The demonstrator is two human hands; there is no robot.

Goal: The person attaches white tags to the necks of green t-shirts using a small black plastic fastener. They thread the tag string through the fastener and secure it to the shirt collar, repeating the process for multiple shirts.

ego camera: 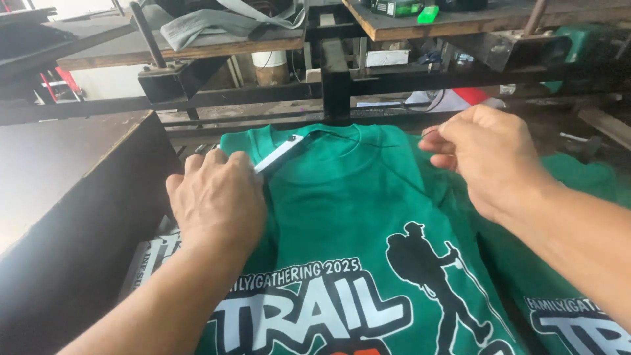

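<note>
Head view showed a big metal frame [335, 85] behind your soft green shirt [342, 197], which lay flat on the board under your hands. It looked light and floppy; the shoulders were good places to hold it. Your left hand [217, 197] pressed down with curled fingers beside a thin white strip [279, 153]. Your right hand [490, 158] pinched the cloth shut near the collar.

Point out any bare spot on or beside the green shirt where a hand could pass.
Bare green fabric lies between the left hand and the right hand, bordered by the collar and white ruler above and the printed design below. The dark board to the left is bare. Shirt stacks crowd both lower corners.
</note>
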